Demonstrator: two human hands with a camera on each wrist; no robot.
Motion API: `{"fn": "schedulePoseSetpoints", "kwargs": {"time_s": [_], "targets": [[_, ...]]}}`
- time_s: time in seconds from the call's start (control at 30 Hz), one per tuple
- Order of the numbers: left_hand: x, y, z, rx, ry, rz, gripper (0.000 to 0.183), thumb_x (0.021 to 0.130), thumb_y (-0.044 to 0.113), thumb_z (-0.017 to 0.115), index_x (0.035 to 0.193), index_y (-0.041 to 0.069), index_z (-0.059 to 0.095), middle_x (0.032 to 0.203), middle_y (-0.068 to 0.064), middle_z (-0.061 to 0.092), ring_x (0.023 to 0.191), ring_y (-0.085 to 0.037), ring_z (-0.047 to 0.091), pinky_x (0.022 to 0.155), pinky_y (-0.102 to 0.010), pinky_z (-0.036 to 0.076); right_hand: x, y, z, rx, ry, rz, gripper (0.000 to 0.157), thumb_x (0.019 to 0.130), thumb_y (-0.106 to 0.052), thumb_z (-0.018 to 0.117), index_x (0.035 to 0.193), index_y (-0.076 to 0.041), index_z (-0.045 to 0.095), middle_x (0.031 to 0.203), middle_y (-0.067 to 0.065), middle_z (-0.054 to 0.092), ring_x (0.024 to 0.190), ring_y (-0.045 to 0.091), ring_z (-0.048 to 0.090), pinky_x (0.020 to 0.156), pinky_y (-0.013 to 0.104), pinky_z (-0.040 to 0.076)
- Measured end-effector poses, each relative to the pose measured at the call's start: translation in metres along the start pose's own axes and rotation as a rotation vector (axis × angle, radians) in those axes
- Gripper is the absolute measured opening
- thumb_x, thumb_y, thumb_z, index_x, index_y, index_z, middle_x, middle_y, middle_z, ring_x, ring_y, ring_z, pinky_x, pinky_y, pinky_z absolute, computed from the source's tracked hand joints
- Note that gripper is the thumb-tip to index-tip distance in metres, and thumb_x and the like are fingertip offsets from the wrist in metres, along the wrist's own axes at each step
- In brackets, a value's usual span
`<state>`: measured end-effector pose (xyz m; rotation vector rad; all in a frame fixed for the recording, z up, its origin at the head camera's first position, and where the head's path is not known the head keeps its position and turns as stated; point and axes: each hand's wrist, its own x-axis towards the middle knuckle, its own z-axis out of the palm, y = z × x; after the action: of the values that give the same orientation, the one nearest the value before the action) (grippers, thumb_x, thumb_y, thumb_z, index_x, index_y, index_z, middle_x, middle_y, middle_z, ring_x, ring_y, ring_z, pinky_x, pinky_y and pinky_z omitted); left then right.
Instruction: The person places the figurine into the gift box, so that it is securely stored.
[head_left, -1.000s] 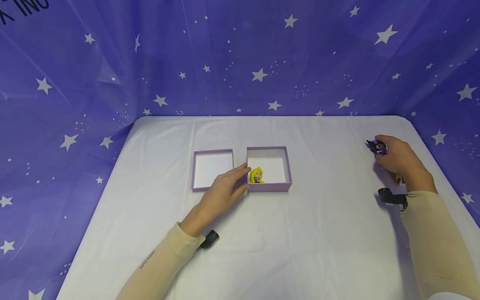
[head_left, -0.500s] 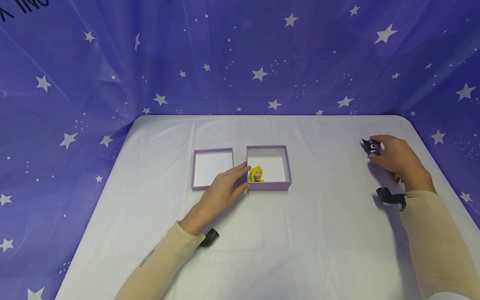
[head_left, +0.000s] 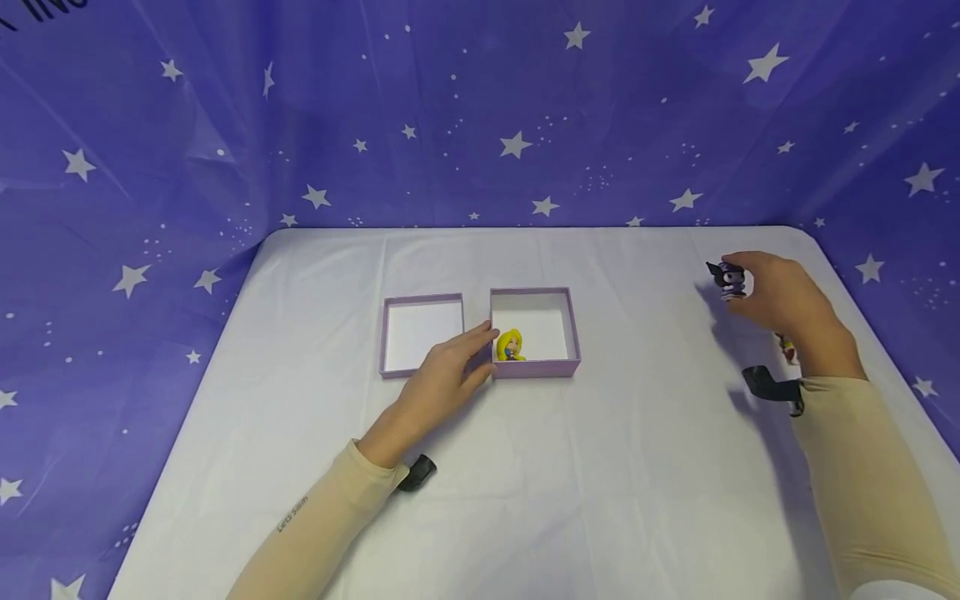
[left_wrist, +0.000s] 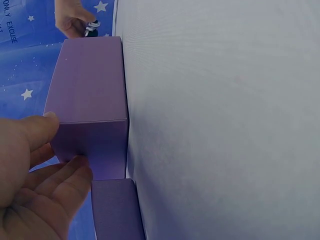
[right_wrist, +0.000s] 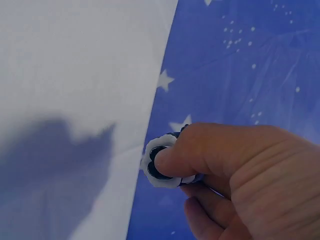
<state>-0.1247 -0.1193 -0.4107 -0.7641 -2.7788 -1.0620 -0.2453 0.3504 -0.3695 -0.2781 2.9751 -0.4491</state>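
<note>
My right hand (head_left: pixel 783 296) pinches a small black-and-white figurine (head_left: pixel 729 281) with pointed black ears between thumb and fingers. It is held above the table, its shadow lying apart on the cloth. In the right wrist view the thumb presses on the underside of the figurine (right_wrist: pixel 162 181). My left hand (head_left: pixel 442 379) touches the left wall of an uncovered purple box (head_left: pixel 536 369), fingers extended. Inside that box, at the near left corner, stands a yellow-haired figurine (head_left: pixel 511 345). The left wrist view shows fingertips against the side of the box (left_wrist: pixel 90 82).
A shallow purple lid (head_left: pixel 422 333), white inside, lies left of the box, partly behind my left hand. Another small figurine (head_left: pixel 786 348), red and yellow, is mostly hidden by my right wrist. A white cloth (head_left: pixel 600 483) covers the table; a starry purple curtain (head_left: pixel 450 100) hangs behind.
My right hand has lifted the black-and-white figurine and moved a little to the left and away from me. More of the red-and-yellow figurine shows. My left hand stays at the box.
</note>
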Motion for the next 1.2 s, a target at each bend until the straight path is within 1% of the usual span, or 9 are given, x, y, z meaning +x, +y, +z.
{"fn": "schedulePoseSetpoints", "kwargs": {"time_s": [0.1,0.2,0.27,0.5,0.6,1.0,1.2], "targets": [[0.000,0.000,0.000,0.003,-0.002,-0.002,0.049,0.093,0.015,0.068,0.139,0.004,0.053,0.146,-0.013,0.046,0.132,-0.024,0.046,0.108,-0.034,0.038,0.000,-0.012,-0.003,-0.017,0.013,-0.042,0.072,0.077,-0.009,0.071,0.143,0.000,0.044,0.134,0.031,0.049,0.111,0.047,0.050,0.095,0.066,0.036],[0.001,0.000,0.000,0.003,-0.004,-0.001,0.049,0.093,0.014,0.068,0.139,0.004,0.053,0.146,-0.013,0.046,0.132,-0.024,0.046,0.108,-0.034,0.038,0.000,-0.024,-0.006,-0.030,0.010,-0.074,0.069,0.077,-0.009,0.072,0.141,0.002,0.045,0.134,0.031,0.049,0.113,0.049,0.049,0.096,0.066,0.036],[0.001,0.000,-0.001,0.004,-0.005,0.002,0.049,0.093,0.014,0.068,0.139,0.004,0.053,0.146,-0.014,0.046,0.132,-0.024,0.046,0.108,-0.034,0.038,0.000,-0.032,-0.007,-0.037,0.008,-0.091,0.068,0.077,-0.009,0.072,0.140,0.002,0.046,0.135,0.031,0.049,0.118,0.051,0.047,0.097,0.066,0.035],[0.000,0.001,0.000,0.002,-0.001,0.006,0.049,0.093,0.014,0.068,0.138,0.004,0.053,0.146,-0.014,0.046,0.131,-0.025,0.047,0.108,-0.035,0.038,-0.003,-0.061,-0.011,-0.063,0.033,-0.159,0.066,0.077,-0.010,0.073,0.138,0.001,0.049,0.136,0.028,0.050,0.119,0.047,0.049,0.098,0.062,0.037],[0.000,0.000,0.000,-0.001,-0.003,0.003,0.049,0.093,0.014,0.068,0.139,0.004,0.053,0.146,-0.014,0.046,0.131,-0.025,0.046,0.108,-0.035,0.038,-0.005,-0.073,-0.012,-0.066,0.041,-0.176,0.065,0.077,-0.010,0.073,0.137,0.001,0.050,0.136,0.027,0.051,0.121,0.046,0.048,0.100,0.062,0.037],[0.000,0.001,0.001,0.004,-0.011,0.002,0.050,0.092,0.014,0.069,0.139,0.004,0.053,0.146,-0.013,0.046,0.132,-0.025,0.046,0.109,-0.035,0.037,-0.005,-0.108,-0.003,-0.088,0.053,-0.257,0.066,0.077,-0.012,0.074,0.138,-0.001,0.050,0.139,0.023,0.050,0.123,0.044,0.048,0.100,0.060,0.038],[-0.001,0.002,0.000,0.014,-0.011,-0.004,0.051,0.092,0.013,0.070,0.139,0.004,0.052,0.146,-0.013,0.045,0.132,-0.024,0.046,0.109,-0.035,0.037,-0.003,-0.128,0.000,-0.087,0.091,-0.309,0.067,0.076,-0.013,0.076,0.137,-0.003,0.052,0.139,0.020,0.051,0.123,0.043,0.049,0.099,0.058,0.041]]}}
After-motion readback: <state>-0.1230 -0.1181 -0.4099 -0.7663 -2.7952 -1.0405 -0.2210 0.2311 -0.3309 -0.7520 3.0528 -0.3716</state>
